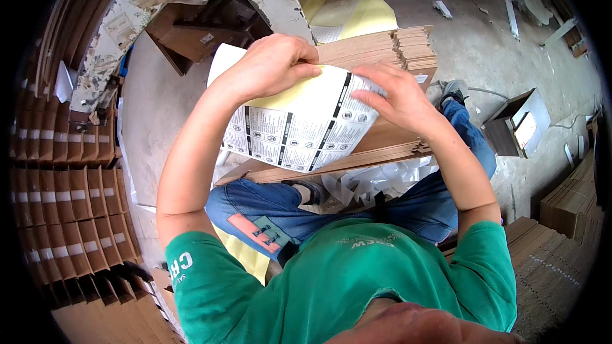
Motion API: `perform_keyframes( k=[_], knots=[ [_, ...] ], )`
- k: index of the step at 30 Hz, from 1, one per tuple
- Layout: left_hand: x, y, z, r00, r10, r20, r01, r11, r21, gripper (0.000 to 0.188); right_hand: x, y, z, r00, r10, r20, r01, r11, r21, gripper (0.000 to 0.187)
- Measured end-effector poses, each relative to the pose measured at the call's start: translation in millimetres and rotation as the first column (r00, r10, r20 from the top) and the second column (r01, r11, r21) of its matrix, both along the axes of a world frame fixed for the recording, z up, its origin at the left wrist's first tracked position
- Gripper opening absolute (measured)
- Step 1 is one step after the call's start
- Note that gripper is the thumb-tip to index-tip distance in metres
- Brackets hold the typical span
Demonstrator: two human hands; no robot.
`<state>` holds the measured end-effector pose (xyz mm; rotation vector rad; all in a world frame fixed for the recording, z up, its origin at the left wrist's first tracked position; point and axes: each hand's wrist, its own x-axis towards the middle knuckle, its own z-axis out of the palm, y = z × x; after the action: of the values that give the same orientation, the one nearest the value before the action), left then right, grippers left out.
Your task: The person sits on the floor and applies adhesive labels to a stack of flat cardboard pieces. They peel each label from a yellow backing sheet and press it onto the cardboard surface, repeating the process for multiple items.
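A label sheet [290, 129], white with rows of black-edged printed panels and a strip of bare yellow backing, is bent between my hands above my lap. My left hand [271, 67] pinches its upper edge, the thumb lying by the yellow strip. At the right-hand corner my right hand [401, 99] grips the sheet, thumb and fingers around the edge. Behind and below it lies a stack of flat cardboard [411, 51], partly covered by the sheet. How many layers I hold cannot be told.
Folded cardboard cartons [70, 207] stand in rows at the left. Yellow backing paper [350, 9] lies beyond the cardboard stack. At the right are a small open box [519, 124] on the floor and more cardboard stacks [551, 267]. Clear plastic film [376, 178] lies between my legs.
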<state>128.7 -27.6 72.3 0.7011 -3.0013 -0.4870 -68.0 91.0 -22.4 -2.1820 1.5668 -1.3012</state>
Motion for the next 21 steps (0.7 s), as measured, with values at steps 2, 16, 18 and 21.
perform_keyframes(
  k=[2,16,18,21],
  knots=[
    [-4,-2,-6,1.000,0.001,0.029,0.000,0.998,-0.060,0.022,1,-6,-2,0.995,0.066,0.081,-0.078,0.984,0.158,0.020],
    [-30,10,-49,0.993,0.095,-0.065,-0.077,0.967,0.242,0.021,3,-12,-19,0.994,-0.052,-0.097,0.035,0.985,-0.168,0.021],
    [-28,6,-54,0.991,0.119,-0.063,-0.094,0.947,0.308,0.021,5,-12,-20,0.978,-0.100,-0.181,0.047,0.960,-0.276,0.023],
    [-29,2,-56,0.991,0.132,-0.006,-0.120,0.914,0.387,0.021,8,-12,-26,0.956,-0.148,-0.253,0.049,0.932,-0.359,0.026]
  ],
)
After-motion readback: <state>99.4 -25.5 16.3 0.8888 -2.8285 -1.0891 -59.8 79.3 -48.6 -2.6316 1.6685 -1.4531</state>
